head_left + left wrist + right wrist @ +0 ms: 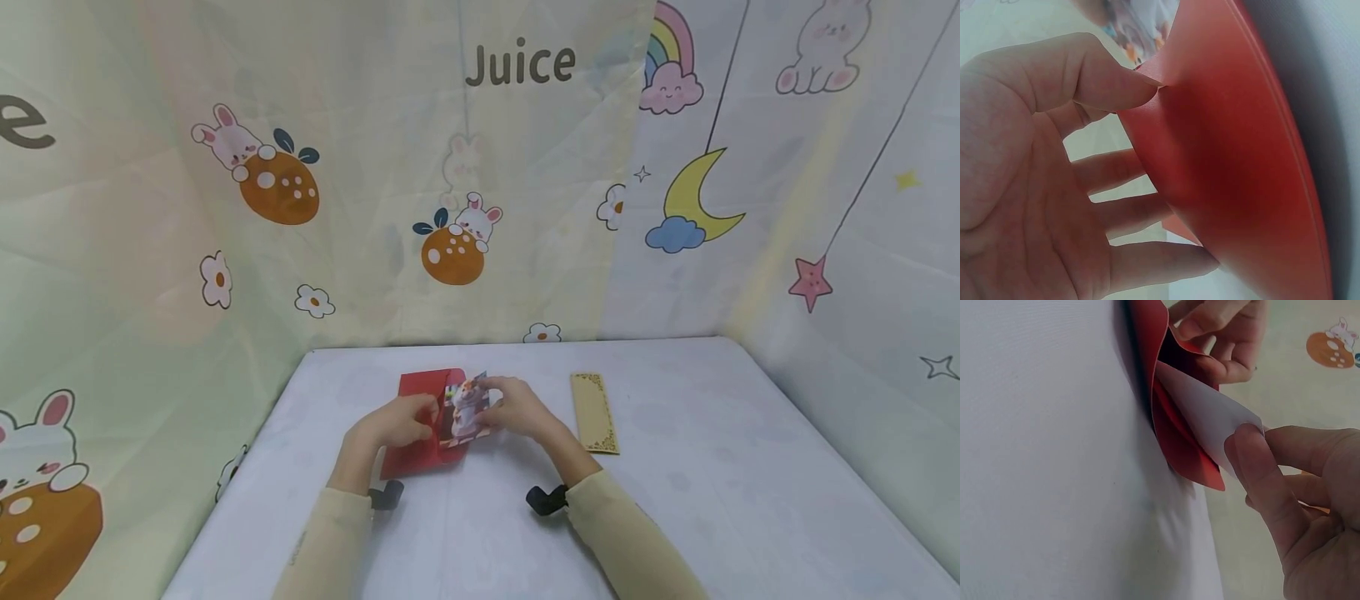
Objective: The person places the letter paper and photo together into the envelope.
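A red envelope (414, 455) lies on the left part of the table, its mouth facing right and bowed apart. My left hand (401, 421) pinches the mouth's upper edge between thumb and fingers; in the left wrist view the thumb presses on the red paper (1222, 137). Between thumb and fingers, my right hand (517, 408) holds a picture card (465, 408) showing a cartoon-like animal. The right wrist view shows the card's white back (1210, 412), its far end inside the envelope's mouth (1191, 453) and its near end in the right fingers.
A narrow gold card or envelope (595, 412) with ornate corners lies to the right of my right hand. The white table (675, 517) reaches back to a printed curtain (375, 275), with more curtain along both sides. Black wrist straps (547, 500) sit at both cuffs.
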### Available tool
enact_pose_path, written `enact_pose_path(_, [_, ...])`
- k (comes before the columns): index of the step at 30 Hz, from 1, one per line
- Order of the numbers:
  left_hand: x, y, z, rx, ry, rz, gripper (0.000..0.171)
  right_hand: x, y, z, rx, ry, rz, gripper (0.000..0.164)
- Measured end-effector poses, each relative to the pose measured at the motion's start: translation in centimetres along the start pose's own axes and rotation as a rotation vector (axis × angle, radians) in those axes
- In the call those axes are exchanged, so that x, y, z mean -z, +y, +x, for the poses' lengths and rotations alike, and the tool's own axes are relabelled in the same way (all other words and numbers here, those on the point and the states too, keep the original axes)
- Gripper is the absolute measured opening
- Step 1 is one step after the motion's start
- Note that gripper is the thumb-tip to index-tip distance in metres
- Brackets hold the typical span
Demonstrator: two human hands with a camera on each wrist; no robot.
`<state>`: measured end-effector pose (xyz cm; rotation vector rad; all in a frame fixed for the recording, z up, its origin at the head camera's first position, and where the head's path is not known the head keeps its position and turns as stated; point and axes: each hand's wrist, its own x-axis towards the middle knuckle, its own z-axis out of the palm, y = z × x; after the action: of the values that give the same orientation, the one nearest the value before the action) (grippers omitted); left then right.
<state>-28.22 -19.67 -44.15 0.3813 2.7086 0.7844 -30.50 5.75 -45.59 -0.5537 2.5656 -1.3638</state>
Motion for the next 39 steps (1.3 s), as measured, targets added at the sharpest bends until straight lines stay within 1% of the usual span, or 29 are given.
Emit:
enact_pose_path(6, [0.1,-0.1,0.1,-0.009,0.002,0.003,0.018,-0.5,-0.4,-0.1,-0.012,0.000,-0.041,0.066])
enact_pose_path(9, [0.0,-0.2,0.2,-0.014,0.000,0.006,0.018,-0.8,-0.4,-0.1,-0.015,-0.013,-0.034,0.068])
enact_pose_path(15, [-0.1,-0.4,0.3,0.001,-0.008,-0.005,0.017,-1.0,-0.2,-0.2,-0.020,-0.048,0.005,0.070])
enact_pose_path(23, [-0.1,-0.3,0.2,0.008,-0.007,-0.013,0.016,-1.0,-0.2,-0.2,0.002,-0.098,0.044,0.069])
enact_pose_path(31, [0.1,-0.3,0.1,-0.009,-0.008,-0.013,0.016,-1.3,-0.3,-0.1,0.023,-0.109,0.058,0.069])
enact_pose_path(39, [0.0,-0.3,0.2,-0.001,-0.005,0.003,0.018,-2.2,-0.5,0.1,0.036,-0.106,0.036,0.074])
